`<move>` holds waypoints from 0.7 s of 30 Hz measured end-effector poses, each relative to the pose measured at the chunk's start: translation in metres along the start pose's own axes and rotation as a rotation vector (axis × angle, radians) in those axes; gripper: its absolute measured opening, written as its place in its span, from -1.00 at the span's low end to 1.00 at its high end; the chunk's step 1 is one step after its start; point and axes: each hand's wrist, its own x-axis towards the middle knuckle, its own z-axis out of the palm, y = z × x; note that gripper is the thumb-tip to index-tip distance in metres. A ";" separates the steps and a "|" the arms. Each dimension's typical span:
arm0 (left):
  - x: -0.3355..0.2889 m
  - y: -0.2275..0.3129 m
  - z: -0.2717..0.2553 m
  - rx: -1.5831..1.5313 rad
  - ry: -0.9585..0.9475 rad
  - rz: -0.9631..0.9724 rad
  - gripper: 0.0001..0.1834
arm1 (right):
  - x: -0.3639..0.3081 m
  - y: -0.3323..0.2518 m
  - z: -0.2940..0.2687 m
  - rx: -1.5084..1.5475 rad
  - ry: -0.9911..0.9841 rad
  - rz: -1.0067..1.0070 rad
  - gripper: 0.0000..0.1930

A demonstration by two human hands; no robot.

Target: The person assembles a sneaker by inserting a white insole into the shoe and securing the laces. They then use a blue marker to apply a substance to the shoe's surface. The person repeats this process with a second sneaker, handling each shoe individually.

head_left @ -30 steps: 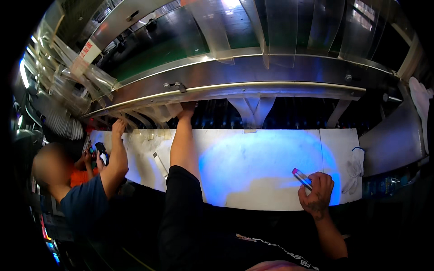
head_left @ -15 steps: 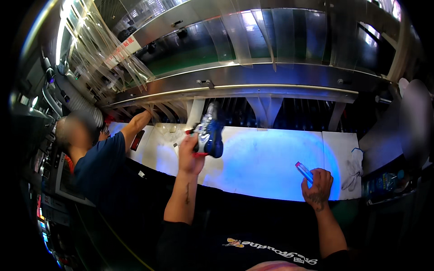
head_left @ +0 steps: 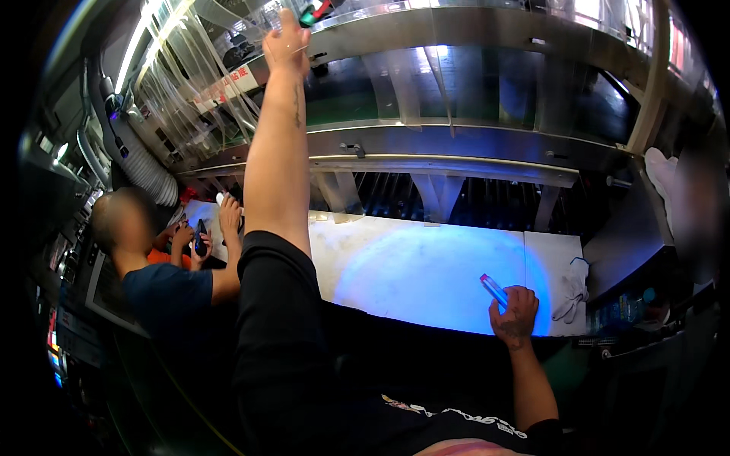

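My left arm is stretched far up over the metal frame. At its end my left hand (head_left: pixel 287 47) has its fingers apart, one pointing up. Just beyond the fingers, a shoe (head_left: pixel 314 14) shows only a dark, teal and red part at the top edge; whether the fingers touch it is unclear. My right hand (head_left: pixel 517 313) rests at the near edge of the white worktop (head_left: pixel 426 266), wrapped round a slim pen-like stick (head_left: pixel 494 290) with a pink end, pointing up and left. Blue-violet light falls in a round patch on the worktop.
At left a co-worker in a dark blue shirt (head_left: pixel 171 289) works beside a dark shoe (head_left: pixel 200 238). White gloves (head_left: pixel 572 290) lie at the worktop's right end, near a bottle (head_left: pixel 630 308). Clear plastic strips (head_left: pixel 437 196) hang from the metal frame (head_left: pixel 456 144) along the back.
My left hand has gone up and away over the frame with the blue and silver shoe, now mostly out of sight. My right hand keeps its stick. The co-worker's arm has drawn back from the strips.
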 end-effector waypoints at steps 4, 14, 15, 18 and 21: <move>-0.071 -0.058 -0.047 0.236 -0.090 -0.130 -0.60 | -0.001 -0.001 0.001 -0.014 0.001 0.013 -0.71; -0.501 -0.044 -0.208 1.431 -0.631 -0.102 -0.36 | 0.004 -0.003 -0.001 -0.001 -0.023 0.009 -0.71; -0.528 -0.032 -0.205 1.626 -0.674 0.033 -0.36 | 0.001 -0.002 0.003 0.007 -0.047 0.021 -0.71; -0.531 -0.026 -0.177 1.464 -0.626 -0.219 -0.45 | -0.003 0.005 0.003 -0.028 -0.037 0.019 -0.67; -0.523 -0.020 -0.174 1.467 -0.635 -0.272 -0.47 | -0.003 0.001 0.000 -0.037 -0.070 0.046 -0.62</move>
